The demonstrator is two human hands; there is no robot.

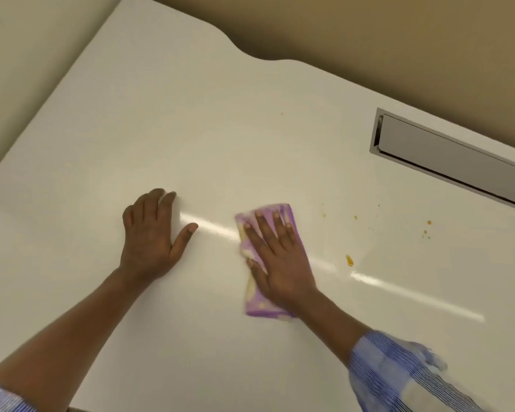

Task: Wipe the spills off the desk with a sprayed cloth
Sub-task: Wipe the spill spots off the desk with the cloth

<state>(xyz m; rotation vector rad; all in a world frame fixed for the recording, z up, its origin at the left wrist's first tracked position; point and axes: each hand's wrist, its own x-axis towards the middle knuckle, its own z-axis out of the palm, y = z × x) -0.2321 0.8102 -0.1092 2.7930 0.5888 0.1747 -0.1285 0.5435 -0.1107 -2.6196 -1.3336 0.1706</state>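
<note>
Fingers (277,230) of the right hand (280,263) lie straight and slightly fanned, pressing flat on a folded purple and yellow cloth (259,307). Nothing is pinched; the palm bears down on the cloth's middle. The cloth shows past the fingertips at its far end and below the wrist at its near end. Its long axis therefore runs away from the person, about in line with the forearm.

The coming stroke, as I judge it, turns on one fact: the orange spills lie to the right of the cloth. The largest drop (349,260) sits near the little-finger side of the hand, apart from the cloth's edge. Smaller specks (428,223) scatter further right, towards the grey cable hatch (446,156). A sideways sweep would meet them broadside, with the long edge leading.

The right hand is much the nearer to these marks. The left hand (149,242) rests on the white desk (191,129) on the opposite side of the cloth, well apart from it, holding nothing. Its fingers are close together and bent a little, and its thumb is stretched towards the cloth. A blue striped sleeve (399,367) is pushed up the right forearm.
</note>
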